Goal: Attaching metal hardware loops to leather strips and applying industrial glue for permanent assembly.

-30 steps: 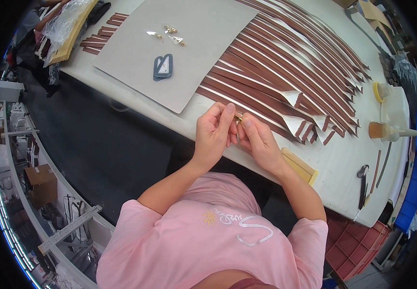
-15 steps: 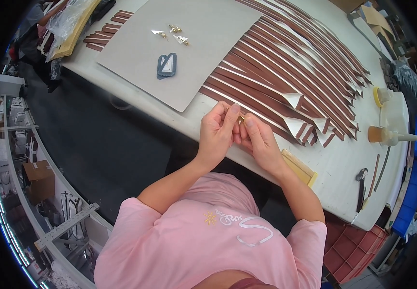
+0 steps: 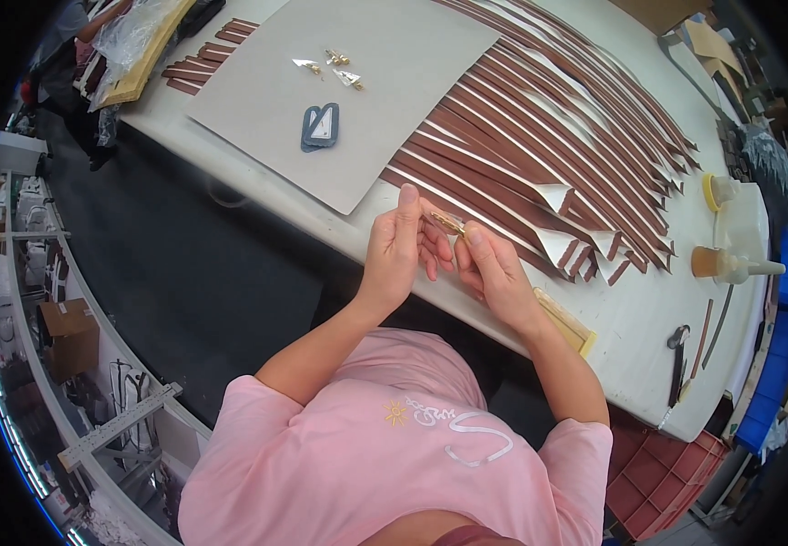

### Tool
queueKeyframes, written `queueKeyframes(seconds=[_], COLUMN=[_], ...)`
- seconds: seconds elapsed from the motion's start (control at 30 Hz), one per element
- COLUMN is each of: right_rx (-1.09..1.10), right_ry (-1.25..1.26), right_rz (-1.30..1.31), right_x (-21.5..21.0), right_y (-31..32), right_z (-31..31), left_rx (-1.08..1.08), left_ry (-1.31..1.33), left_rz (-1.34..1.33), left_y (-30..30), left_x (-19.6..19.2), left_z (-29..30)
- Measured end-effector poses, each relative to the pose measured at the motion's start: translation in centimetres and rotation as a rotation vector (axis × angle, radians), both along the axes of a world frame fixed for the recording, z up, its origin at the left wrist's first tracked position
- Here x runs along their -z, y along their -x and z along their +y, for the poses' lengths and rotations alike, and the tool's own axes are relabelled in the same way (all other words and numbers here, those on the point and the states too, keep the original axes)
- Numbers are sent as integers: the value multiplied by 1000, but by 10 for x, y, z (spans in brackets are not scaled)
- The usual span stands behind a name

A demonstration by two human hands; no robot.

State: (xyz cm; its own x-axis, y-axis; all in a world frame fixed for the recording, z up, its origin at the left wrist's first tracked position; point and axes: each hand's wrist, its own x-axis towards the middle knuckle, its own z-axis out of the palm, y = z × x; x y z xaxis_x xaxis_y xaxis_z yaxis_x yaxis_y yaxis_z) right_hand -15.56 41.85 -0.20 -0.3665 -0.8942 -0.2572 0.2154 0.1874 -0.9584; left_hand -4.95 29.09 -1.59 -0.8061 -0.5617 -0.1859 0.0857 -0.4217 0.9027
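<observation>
— Where is your camera?
— On your head, looking steeply down over your pink shirt at the long white worktable [image 3: 635, 318].
— How near?
— Close; your left hand [image 3: 394, 250] and right hand [image 3: 496, 271] sit mid-frame, edges bending outward.

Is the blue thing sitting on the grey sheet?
Yes, the blue thing lies flat on the grey sheet, away from the left hand and right hand.

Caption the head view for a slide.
Both hands pinch a small gold fitting above a table spread with brown strips.
</observation>
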Motion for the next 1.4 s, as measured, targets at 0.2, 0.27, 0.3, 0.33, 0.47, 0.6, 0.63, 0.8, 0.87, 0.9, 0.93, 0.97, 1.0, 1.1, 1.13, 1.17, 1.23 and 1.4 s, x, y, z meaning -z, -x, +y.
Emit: queueKeyframes(seconds=[0.2,0.27,0.3,0.33,0.47,0.6,0.63,0.8,0.87,0.9,0.93,0.97,1.0,1.1,1.13,1.17,1.23,1.4], right_rx=[-5,-20,-16,-15,-27,-24,-29,-43,-49,-48,-51,-55,-52,-43,-45,-47,-48,-50], right_ry=[-33,-5,-5,-8,-27,-14,-18,-17,-36,-35,-29,-24,-22,-21,-19,-18,-18,-13], right_rz=[-48,-13,-13,-23,-66,-44,-48,-38,-51,-52,-45,-38,-38,-34,-21,-10,-12,19], right_x=[-3,0,0,0,-4,-5,-5,-5,-5,-6,-6,-6,-6,-6,-5,-5,-6,-3], right_y=[3,4,4,4,5,4,4,5,5,5,5,5,5,4,4,4,3,1], right_z=[0,0,0,0,0,0,0,0,0,0,0,0,0,1,1,2,1,3], left_rx=[-137,-232,-245,-258,-221,-217,-181,-129,-186,-185,-200,-215,-212,-134,-80,-27,-17,-106], left_ry=[196,271,271,270,282,349,314,222,224,225,277,329,330,307,221,135,129,139], left_rz=[-22,-27,1,29,12,-13,-39,-90,13,13,-2,-18,-17,-44,-74,-105,-67,-61], left_y=[-7,-8,-10,-13,-19,-21,-25,-27,-21,-19,-19,-19,-19,-26,-29,-32,-36,-10], left_x=[-4,2,8,11,14,13,14,9,6,6,7,7,7,4,1,0,6,-12], left_z=[-4,-5,-6,-7,-5,-4,-5,-7,-5,-3,-2,-1,-2,-10,-14,-17,-23,-8])
